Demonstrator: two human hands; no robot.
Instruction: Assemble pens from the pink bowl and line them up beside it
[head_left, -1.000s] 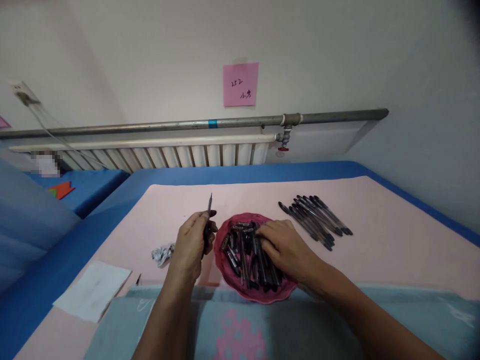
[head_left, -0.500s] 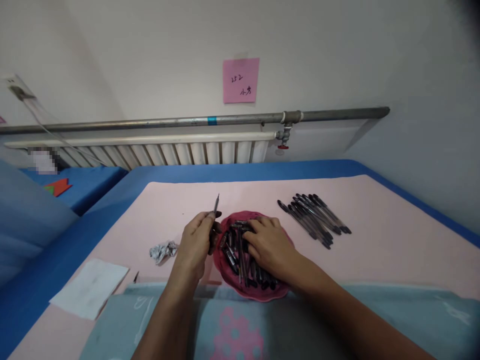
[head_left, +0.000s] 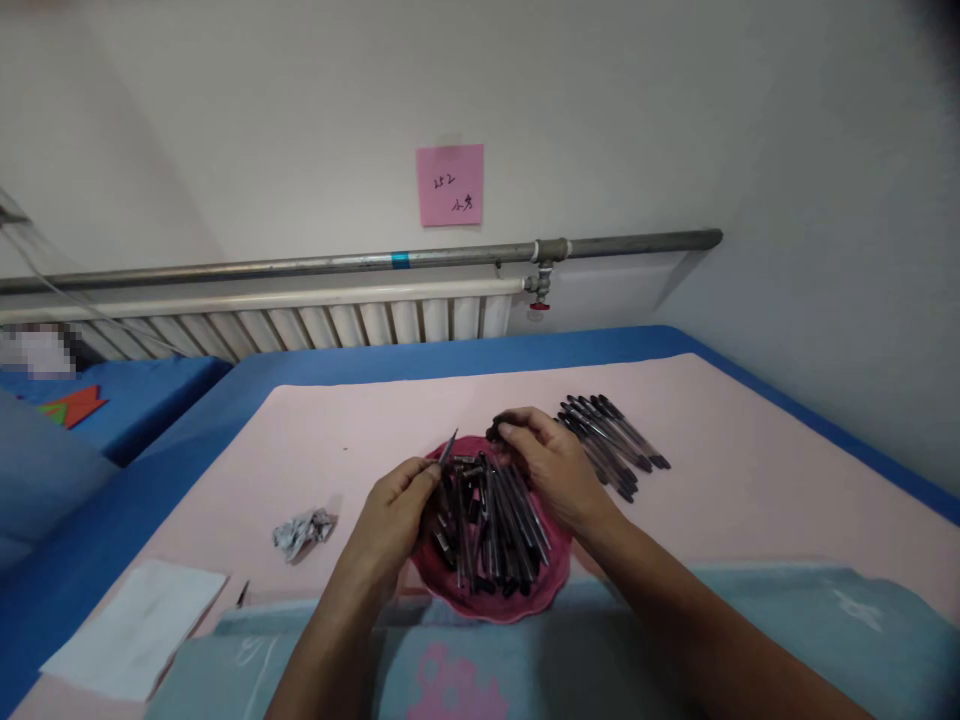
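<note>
The left hand pinches a slim pen between thumb and fingers, over the left side of a round, deep-pink dish. The pen slants up and slightly to the right; its exposed end is greyish and narrows to a fine, dark tip, while its lower part is hidden by the hand. The right hand is closed at the fingertips around a small black piece above the dish's far right edge; the piece is too small and dark to make out fully.

The dish has a wavy rim and holds a jumble of pen parts: long, dark, semi-clear barrels lying lengthwise on the right, with short, glossy black pieces among them on the left. Beyond the right hand, a group of black-ended, see-through pens lies slantwise, side by side, on the pale pink sheet.
</note>
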